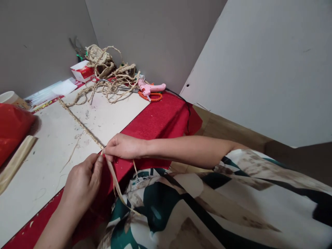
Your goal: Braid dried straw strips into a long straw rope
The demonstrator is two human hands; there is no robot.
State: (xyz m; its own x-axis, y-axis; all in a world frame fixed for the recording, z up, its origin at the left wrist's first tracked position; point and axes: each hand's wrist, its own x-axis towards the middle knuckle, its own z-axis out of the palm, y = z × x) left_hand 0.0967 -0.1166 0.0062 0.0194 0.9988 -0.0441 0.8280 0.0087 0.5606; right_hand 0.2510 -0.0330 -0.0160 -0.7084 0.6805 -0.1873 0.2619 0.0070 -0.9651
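Note:
A thin twisted straw cord (83,127) runs across the white board (121,121) toward me from a tangled pile of the same cord (114,81). At its near end, just over the table's front edge, my left hand (84,176) pinches it between thumb and forefinger. Touching the left fingertips, my right hand (124,146) closes on the same end. Loose flat straw strands (116,186) hang from between the hands down to my patterned clothing. The exact grip of the fingertips on single strands is hidden.
A pink glue gun (149,87) and orange-handled scissors (155,97) lie right of the cord pile. Behind are a red-and-white box (83,71) and a cup (12,98). A red bag (12,129) and a pale dried-leaf bundle (17,162) lie left. Grey walls enclose the table.

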